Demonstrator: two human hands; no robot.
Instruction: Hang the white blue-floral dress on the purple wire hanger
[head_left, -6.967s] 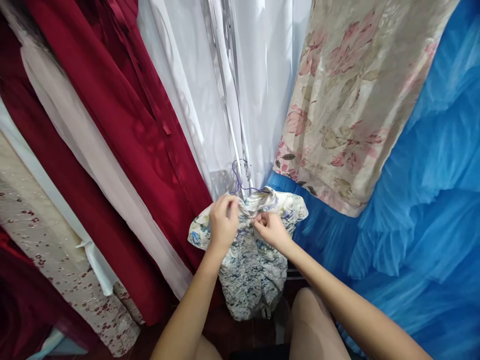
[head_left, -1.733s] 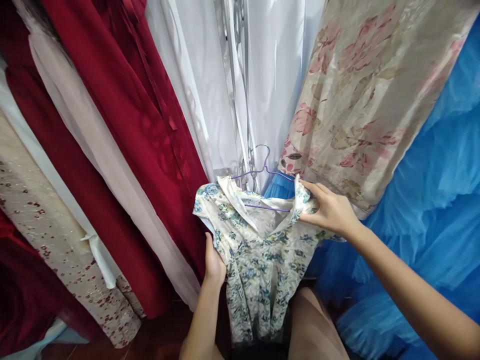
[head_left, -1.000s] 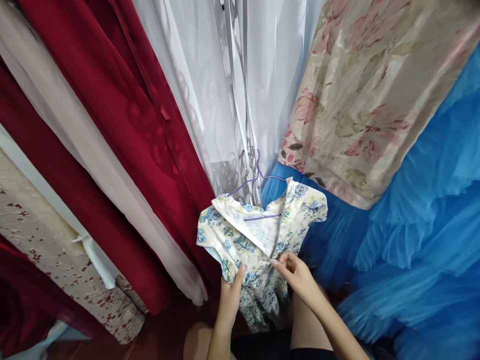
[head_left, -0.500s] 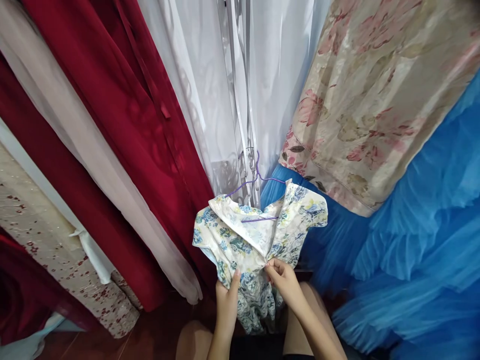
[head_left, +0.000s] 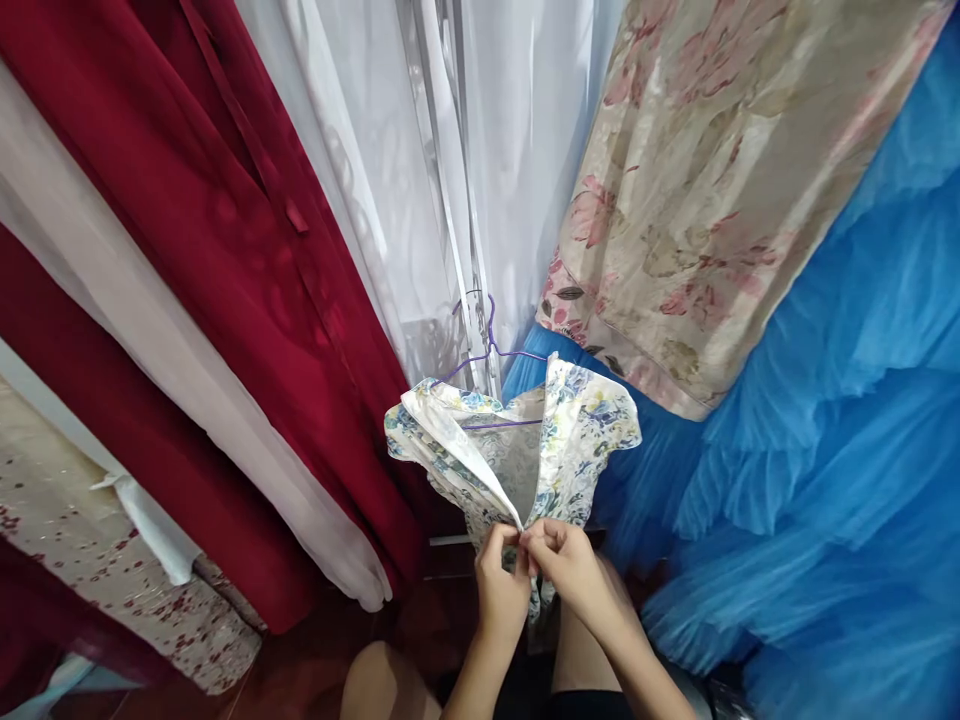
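And here, close in, the left hand (head_left: 501, 590) and right hand (head_left: 571, 562) meet at the base of a V-neckline (head_left: 501, 488), fingers curled, tips pinching its edges (the exact grip is partly hidden). Working that join looks like the step in hand; the next move seems to call for fine, steady fingertips. Just beyond, the floral top (head_left: 589, 425) hangs on a purple wire hanger (head_left: 492, 345), before white fabric (head_left: 517, 180).
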